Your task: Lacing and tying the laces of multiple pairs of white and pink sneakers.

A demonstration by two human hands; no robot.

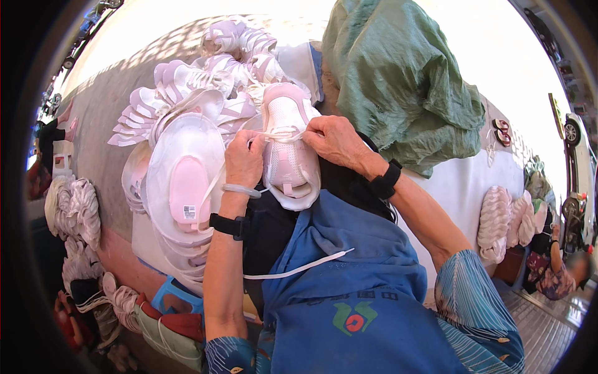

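Note:
A white and pale pink sneaker (pixel 291 171) rests on my lap, toe pointing away from me. A cream shoelace (pixel 280 133) runs across its upper lace holes. My left hand (pixel 244 159) is closed on the lace at the shoe's left side, fingers curled in. On the right side my right hand (pixel 336 142) pinches the lace between thumb and fingers. One loose white lace end (pixel 311 265) lies over my blue apron (pixel 349 293). Beside my left forearm stands a stack of clear plastic trays with a pink insole (pixel 188 187) showing on top.
Behind the sneaker is a heap of similar pink and white shoe uppers (pixel 205 81). A crumpled green sheet (pixel 398 75) covers something at the far right. Bundles of laces (pixel 496 218) hang at the right, others (pixel 84 212) at the left. A person (pixel 551 271) sits at the right edge.

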